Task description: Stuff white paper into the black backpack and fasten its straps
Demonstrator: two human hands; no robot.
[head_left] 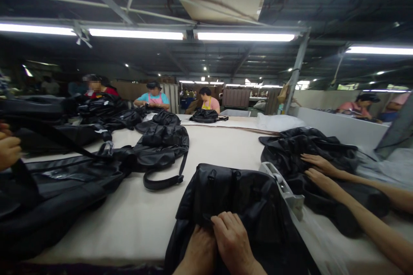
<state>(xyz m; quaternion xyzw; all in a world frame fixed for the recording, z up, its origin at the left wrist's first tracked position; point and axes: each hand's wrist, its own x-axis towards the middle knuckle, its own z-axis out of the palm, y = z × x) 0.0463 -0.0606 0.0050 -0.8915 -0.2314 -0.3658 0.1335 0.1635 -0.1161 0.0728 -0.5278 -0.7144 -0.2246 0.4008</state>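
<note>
A black bag (pixel 258 193) lies on the pale table (pixel 135 223) directly in front of me. My left hand (pixel 201 247) is low on the bag's front, its fingertips hidden under black material and beside my other hand. My right hand (pixel 231 238) has its fingers curled together at the edge of a flap or pocket on the bag, pinching that edge. The two hands touch or nearly touch each other.
Black bags (pixel 164 137) with a loose strap lie at the centre left. A co-worker's hand (pixel 8 148) is at the far left edge. Another co-worker's hands (pixel 322 172) rest on a black bag (pixel 309 146) at right, near a grey metal bracket (pixel 285 187). People sit farther back.
</note>
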